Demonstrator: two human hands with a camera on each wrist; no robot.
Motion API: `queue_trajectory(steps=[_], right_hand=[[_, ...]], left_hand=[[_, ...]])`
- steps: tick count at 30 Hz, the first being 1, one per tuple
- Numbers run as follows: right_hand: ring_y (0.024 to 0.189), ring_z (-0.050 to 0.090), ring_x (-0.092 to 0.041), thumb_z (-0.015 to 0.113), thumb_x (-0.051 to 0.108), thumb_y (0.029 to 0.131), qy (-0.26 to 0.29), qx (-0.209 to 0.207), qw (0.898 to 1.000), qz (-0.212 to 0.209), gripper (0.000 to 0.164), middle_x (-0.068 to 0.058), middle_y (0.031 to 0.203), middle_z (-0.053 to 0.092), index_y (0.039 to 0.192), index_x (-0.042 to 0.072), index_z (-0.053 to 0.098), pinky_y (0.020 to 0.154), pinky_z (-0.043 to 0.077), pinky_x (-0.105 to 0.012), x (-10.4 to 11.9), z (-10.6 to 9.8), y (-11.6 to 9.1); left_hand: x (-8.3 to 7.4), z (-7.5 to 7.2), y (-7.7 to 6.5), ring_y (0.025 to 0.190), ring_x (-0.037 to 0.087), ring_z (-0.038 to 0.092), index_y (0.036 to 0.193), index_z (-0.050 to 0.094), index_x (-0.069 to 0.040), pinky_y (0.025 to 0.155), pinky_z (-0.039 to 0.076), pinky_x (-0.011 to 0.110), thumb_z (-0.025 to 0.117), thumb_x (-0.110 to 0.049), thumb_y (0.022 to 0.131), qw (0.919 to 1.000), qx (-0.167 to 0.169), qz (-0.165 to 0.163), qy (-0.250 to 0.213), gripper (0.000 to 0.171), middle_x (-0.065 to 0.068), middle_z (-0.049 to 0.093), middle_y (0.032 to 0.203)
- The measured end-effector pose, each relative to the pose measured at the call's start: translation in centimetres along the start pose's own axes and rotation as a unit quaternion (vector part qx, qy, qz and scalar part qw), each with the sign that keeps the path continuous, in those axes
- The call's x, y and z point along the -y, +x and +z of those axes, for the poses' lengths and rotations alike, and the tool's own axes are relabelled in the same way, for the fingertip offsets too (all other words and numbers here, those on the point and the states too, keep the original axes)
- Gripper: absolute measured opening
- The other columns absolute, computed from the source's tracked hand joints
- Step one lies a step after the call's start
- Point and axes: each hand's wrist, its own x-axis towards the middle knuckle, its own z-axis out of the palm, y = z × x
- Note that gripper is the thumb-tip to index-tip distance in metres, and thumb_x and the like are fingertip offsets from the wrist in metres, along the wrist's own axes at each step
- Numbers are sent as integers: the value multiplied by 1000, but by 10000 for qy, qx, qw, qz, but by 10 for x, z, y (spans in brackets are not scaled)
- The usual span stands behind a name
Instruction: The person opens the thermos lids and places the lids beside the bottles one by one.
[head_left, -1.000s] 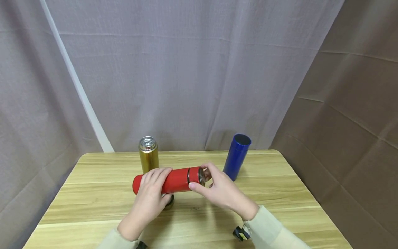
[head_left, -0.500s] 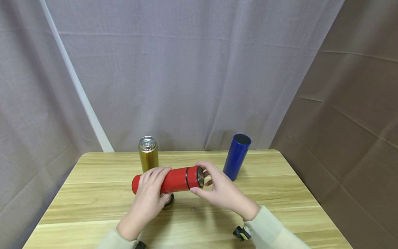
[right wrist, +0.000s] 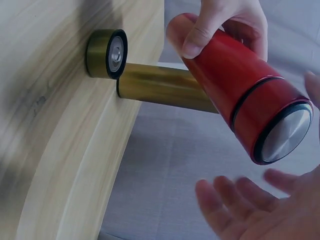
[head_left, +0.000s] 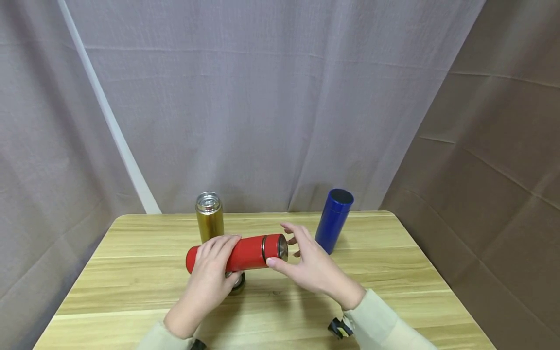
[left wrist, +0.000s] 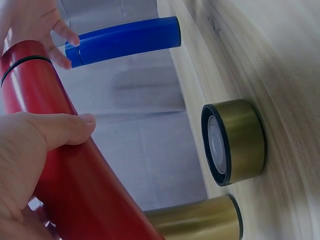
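My left hand [head_left: 212,270] grips a red thermos [head_left: 251,253] round its body, holding it tilted nearly sideways above the table. The thermos's red cap [right wrist: 272,122], with a black ring below it and a silver disc on its end, points to the right. My right hand [head_left: 310,265] stands at that cap end with fingers spread; in the right wrist view its fingers [right wrist: 235,195] are apart from the cap. Below the thermos, a gold lid [left wrist: 245,142] rests on the table, its inside showing, partly hidden in the head view.
A gold thermos [head_left: 210,223] without its lid stands upright behind my left hand. A blue thermos [head_left: 333,221] with a dark top stands at the back right. The wooden table [head_left: 393,287] ends at a grey curtain [head_left: 262,121].
My right hand's fingers have opened from around the cap and spread away from it. The left hand and the red thermos have barely moved.
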Motion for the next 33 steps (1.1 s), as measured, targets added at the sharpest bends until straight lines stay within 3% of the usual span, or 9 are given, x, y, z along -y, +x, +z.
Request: queue_trajectory(steps=[4,7,11,15,23,26,30,33], right_hand=[[89,59,-11,57,65,86,-59,-23,9991,424,63,8,102,61,131,23,51,72,50,-32,2,0,2],[76,59,-9,53,64,88,-182,-25,9983,546,54,9,85,62,120,20,56,67,48,-30,1,0,3],[65,55,-9,53,66,87,-292,31,9980,562,52,7,74,58,112,20,58,60,47,-29,0,1,3],[71,57,-10,56,64,87,-17,191,9988,449,51,6,80,59,114,20,57,60,49,-28,-2,1,3],[92,59,-9,70,51,84,430,440,9976,-309,66,4,110,58,136,18,46,75,55,-29,-5,1,1],[96,57,-10,70,51,84,576,527,9967,-206,67,2,114,56,137,20,45,76,55,-30,-6,0,1],[97,58,-12,64,56,86,622,654,9957,230,64,1,117,57,138,21,45,75,53,-30,-10,1,1],[91,59,-13,59,59,88,461,742,9953,418,61,2,110,60,134,21,48,72,52,-31,-12,3,2]], left_hand=[[0,1,0,116,32,48,131,55,-9,100,33,50,86,-6,59,9996,-85,200,156,79,7,58,123],[0,1,0,116,32,48,131,56,-9,100,33,50,86,-7,58,9991,-135,316,264,79,7,58,123],[0,2,-1,116,33,49,130,56,-9,100,33,50,86,-7,57,9986,-193,388,301,79,7,58,123],[1,3,-2,116,33,49,130,56,-9,99,33,50,86,-7,58,9988,-167,362,298,79,7,58,123],[2,2,-3,116,33,48,132,55,-10,101,32,50,88,-8,60,9994,-16,209,269,79,7,58,125],[1,2,-4,117,32,47,132,55,-9,101,32,50,87,-9,61,9993,38,246,287,79,6,57,126],[1,2,-4,118,32,46,133,54,-9,101,31,51,88,-8,61,9988,93,348,329,80,7,56,127],[1,3,-5,118,33,46,134,53,-9,101,31,51,89,-8,59,9984,104,408,366,82,7,56,127]])
